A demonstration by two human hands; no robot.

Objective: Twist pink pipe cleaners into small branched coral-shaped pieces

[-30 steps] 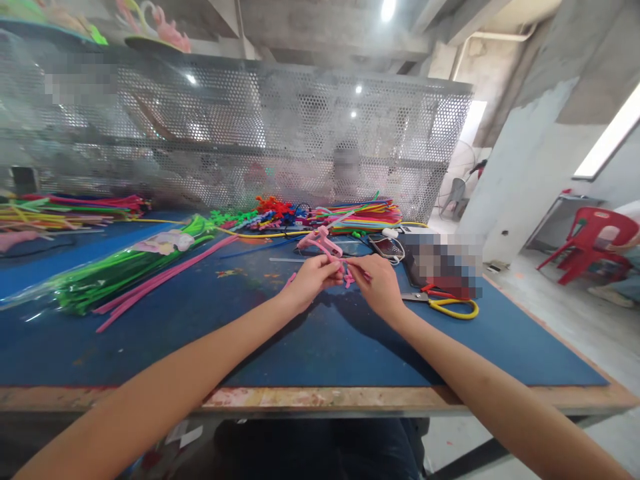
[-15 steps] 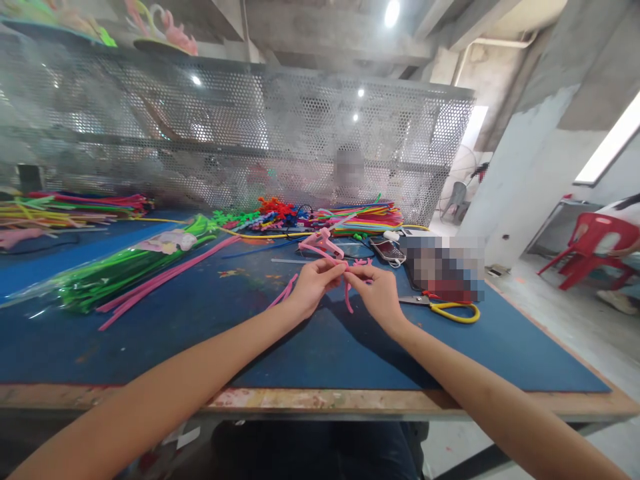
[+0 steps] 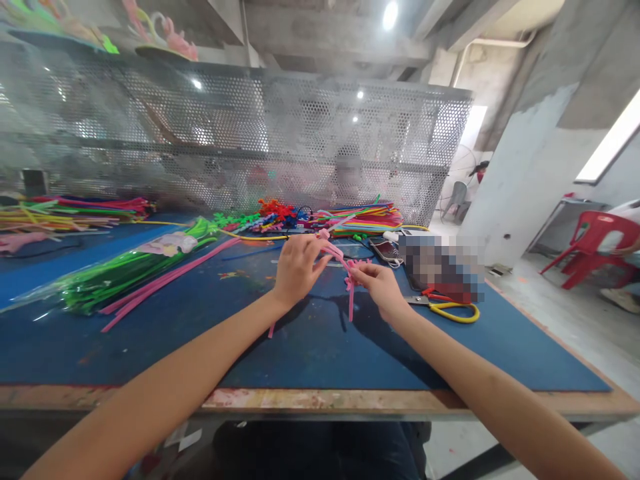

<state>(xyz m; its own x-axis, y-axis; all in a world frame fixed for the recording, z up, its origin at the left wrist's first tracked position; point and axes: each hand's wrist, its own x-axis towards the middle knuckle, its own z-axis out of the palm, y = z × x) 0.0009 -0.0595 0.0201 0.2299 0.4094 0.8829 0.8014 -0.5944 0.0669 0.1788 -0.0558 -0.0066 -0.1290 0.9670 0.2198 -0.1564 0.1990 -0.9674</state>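
Observation:
My right hand (image 3: 380, 287) pinches a pink pipe cleaner (image 3: 351, 303) between thumb and fingertips. One end of it hangs down below the fingers, and a bent part slants up toward my left hand (image 3: 297, 270). The left hand is raised just to the left, with thumb and fingers apart and curved around no visible thing. Behind its fingertips shows part of a pink glue gun (image 3: 325, 235), mostly hidden by the hand. Small curled pink pieces (image 3: 364, 264) lie just behind the right fingertips. Another pink pipe cleaner (image 3: 271, 330) pokes out by the left wrist.
Yellow-handled scissors (image 3: 455, 312) lie right of my right hand, near a phone (image 3: 386, 252) with a white cable. To the left are long pink pipe cleaners (image 3: 150, 293) and a bagged green bundle (image 3: 115, 277). Colourful bundles (image 3: 365, 217) line the back, before a perforated metal screen (image 3: 225, 133).
My left hand has come off the pinch beside the right hand, moving left and up with its fingers parting. The right hand keeps its pinch, and the pipe cleaner's end now hangs straighter.

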